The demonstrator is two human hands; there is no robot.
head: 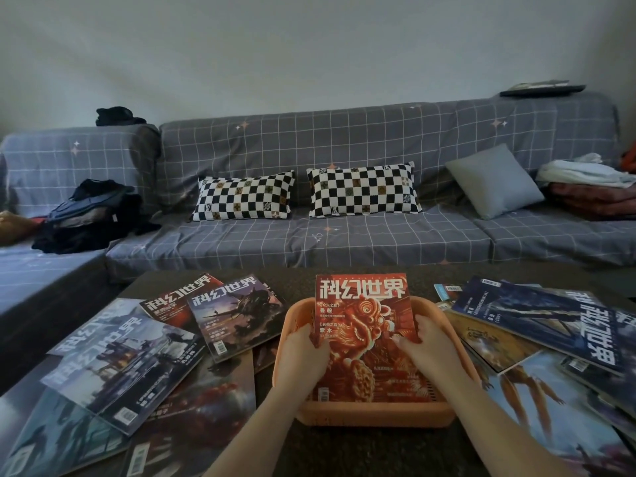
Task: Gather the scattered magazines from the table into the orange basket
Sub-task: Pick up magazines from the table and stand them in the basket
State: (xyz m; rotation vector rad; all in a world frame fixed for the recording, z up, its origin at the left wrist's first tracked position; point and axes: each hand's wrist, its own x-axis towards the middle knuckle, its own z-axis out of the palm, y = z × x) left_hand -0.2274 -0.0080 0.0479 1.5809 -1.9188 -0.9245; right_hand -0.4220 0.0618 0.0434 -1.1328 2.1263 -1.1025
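A person's two bare hands held a red magazine (364, 332) that lay tilted in an orange basket (375, 413) at the near middle of a dark worktop (299, 284). The magazine's far edge stuck up over the basket's far rim, and its near edge sat down inside, so most of the basket floor was hidden. The left hand (304, 349) gripped the magazine's left edge, its fingers (321, 347) curled over the cover. The right hand (428, 342) clasped the right edge, with its thumb lying on the cover.

Left of the basket, a loose heap of magazines (137, 352) overlapped one another, the nearest ones cut off by the frame's edge. Right of the basket, another spread of magazines (537, 325) lay, one with its title upside down; several covers there were blurred and hard to read.

Beyond the worktop stood a grey checked sofa (344, 139) carrying two black-and-white chequered cushions (244, 196), a plain grey cushion (495, 180), a dark pile of clothes (89, 215) at the left and folded pale laundry (581, 173) at the right, partly cut off.
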